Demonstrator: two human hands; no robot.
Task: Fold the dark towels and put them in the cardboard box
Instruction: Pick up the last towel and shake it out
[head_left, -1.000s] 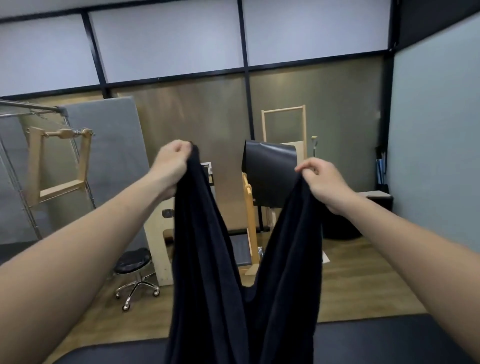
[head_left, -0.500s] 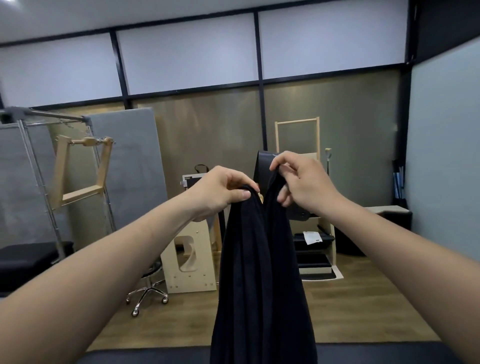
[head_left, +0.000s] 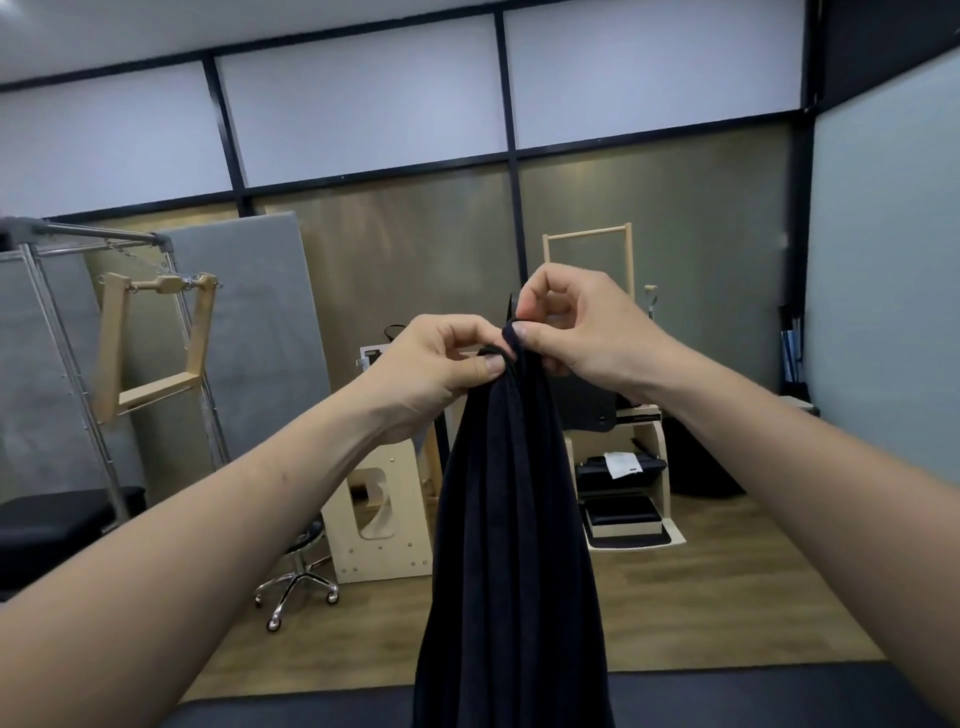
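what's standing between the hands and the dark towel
Nothing visible. The left hand and right hand each pinch the top edge of the dark towel directly, side by side, and it hangs down from their grip.

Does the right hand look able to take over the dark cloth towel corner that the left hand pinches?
Probably yes: the right hand pinches the dark cloth towel right beside the left hand, with nothing between them.

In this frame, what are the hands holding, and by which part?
Both pinch the dark towel at its top edge, the left hand and right hand close together, the rest hanging straight down.
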